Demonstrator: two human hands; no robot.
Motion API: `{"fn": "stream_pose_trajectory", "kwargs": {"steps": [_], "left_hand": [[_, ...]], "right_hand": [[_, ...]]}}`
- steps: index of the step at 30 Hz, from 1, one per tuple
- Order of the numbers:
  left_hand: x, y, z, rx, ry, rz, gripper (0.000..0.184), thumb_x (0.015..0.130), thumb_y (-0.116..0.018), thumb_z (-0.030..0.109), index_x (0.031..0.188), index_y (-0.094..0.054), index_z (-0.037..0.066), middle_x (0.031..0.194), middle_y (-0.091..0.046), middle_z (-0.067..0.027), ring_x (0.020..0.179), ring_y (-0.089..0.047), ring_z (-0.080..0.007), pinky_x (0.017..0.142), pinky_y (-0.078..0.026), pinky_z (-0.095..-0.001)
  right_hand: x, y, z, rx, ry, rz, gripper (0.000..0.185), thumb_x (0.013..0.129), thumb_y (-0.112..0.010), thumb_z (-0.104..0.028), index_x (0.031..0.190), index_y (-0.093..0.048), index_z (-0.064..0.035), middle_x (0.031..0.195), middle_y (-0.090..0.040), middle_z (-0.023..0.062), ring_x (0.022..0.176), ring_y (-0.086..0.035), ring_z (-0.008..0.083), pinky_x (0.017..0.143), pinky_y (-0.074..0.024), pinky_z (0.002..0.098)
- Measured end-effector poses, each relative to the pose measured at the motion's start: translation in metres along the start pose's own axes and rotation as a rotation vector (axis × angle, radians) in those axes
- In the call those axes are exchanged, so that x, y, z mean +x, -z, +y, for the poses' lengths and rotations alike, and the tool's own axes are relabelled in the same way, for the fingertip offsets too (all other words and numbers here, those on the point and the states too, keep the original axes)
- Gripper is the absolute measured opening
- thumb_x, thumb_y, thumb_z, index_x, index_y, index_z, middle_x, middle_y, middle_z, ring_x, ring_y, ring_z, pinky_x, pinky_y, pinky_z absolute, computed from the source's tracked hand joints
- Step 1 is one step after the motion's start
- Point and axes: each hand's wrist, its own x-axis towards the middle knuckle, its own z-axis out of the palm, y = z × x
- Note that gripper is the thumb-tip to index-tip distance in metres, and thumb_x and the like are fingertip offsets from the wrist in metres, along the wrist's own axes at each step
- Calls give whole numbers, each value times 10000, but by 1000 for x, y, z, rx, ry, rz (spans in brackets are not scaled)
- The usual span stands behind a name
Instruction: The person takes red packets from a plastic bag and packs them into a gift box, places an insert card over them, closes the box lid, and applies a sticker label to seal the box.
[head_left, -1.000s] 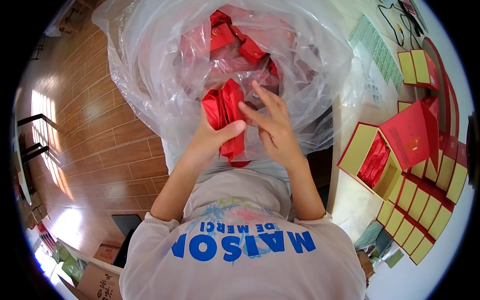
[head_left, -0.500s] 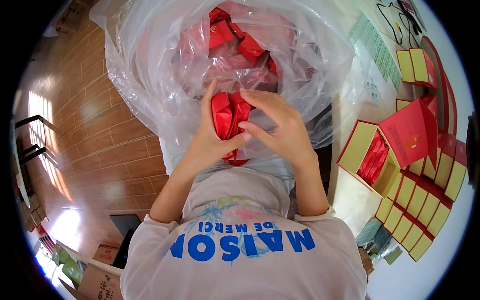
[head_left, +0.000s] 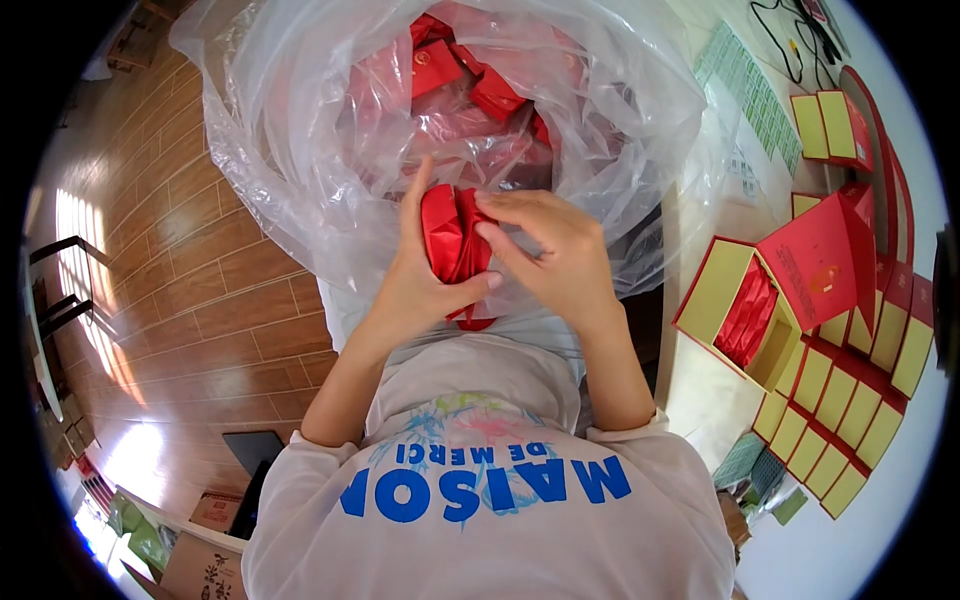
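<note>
Shiny red packets, pressed side by side, sit in my left hand. Its thumb lies across their near end, and the index finger stretches up along their left side. My right hand pinches the upper right edge of the packets between thumb and fingertips. Just beyond my hands gapes a large clear plastic bag. More red packets lie inside it, partly veiled by the plastic. How many packets I hold is hard to make out.
On the table to the right stands an open red and yellow box with red packets in one side. Several similar boxes are lined up behind it. A black cable lies at the far right, and wooden flooring spreads out on the left.
My right thumb has moved up, closing with the fingertips on the packets' upper right edge. My left hand keeps its hold almost unmoved.
</note>
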Motion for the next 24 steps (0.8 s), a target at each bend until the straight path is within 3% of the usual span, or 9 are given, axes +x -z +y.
{"fn": "stream_pose_trajectory", "kwargs": {"steps": [5,8,11,13,16,17,18,20,24], "left_hand": [[-1,2,-4,2,51,-17,1137,672,-816,139,1507,-45,114,1320,-435,-153,1187,-474,-245,1025,-373,-368],[1,3,-15,-31,132,42,1116,674,-824,164,1500,-77,101,1320,-432,-161,1190,-471,-246,1020,-374,-362],[4,5,-17,-36,114,104,1080,705,-820,223,1493,-93,87,1308,-443,-159,1173,-483,-233,1006,-383,-358],[5,5,-15,-216,198,147,1037,747,-805,289,1486,-111,73,1293,-459,-150,1155,-493,-219,994,-391,-351],[7,7,-19,-253,158,162,993,781,-781,331,1479,-129,61,1282,-469,-142,1144,-499,-211,988,-395,-346],[7,7,-19,-255,151,164,993,781,-781,331,1479,-129,61,1282,-469,-142,1144,-499,-211,988,-395,-346],[8,6,-18,-273,154,177,986,783,-780,335,1477,-136,59,1285,-466,-140,1150,-496,-209,987,-397,-346],[8,7,-18,-295,149,194,979,785,-779,338,1475,-144,57,1288,-464,-138,1155,-493,-206,985,-399,-347],[5,10,-18,-343,143,181,910,819,-753,265,1468,-149,58,1293,-459,-140,1152,-513,-202,975,-414,-339]], "right_hand": [[3,-1,4,-64,-14,-61,94,793,-681,-51,869,-665,1,850,-691,135,747,-678,273,648,-533,339],[16,-8,22,211,-354,-61,138,867,-599,-76,971,-633,8,853,-681,155,781,-666,313,689,-523,361],[43,-5,61,63,-374,15,219,922,-513,-119,1093,-575,3,934,-668,187,862,-636,380,772,-500,407],[61,-1,84,-244,-228,71,332,968,-483,-197,1212,-509,26,1072,-661,180,978,-643,283,863,-479,361],[89,-3,95,-337,-400,273,392,951,-512,-244,1220,-506,40,1105,-640,220,975,-641,317,854,-482,397],[93,-9,94,-447,-402,280,432,896,-580,-298,1094,-530,83,990,-622,275,963,-602,426,831,-478,459],[97,-17,89,-448,-392,281,432,896,-580,-298,1094,-530,83,990,-622,275,963,-602,426,831,-478,459],[104,-33,83,-759,-685,60,480,863,-629,-376,1014,-546,73,958,-631,259,939,-622,392,812,-496,441],[88,-63,128,-844,-444,262,555,769,-725,-424,974,-549,61,961,-625,218,921,-616,359,794,-502,426]]}}
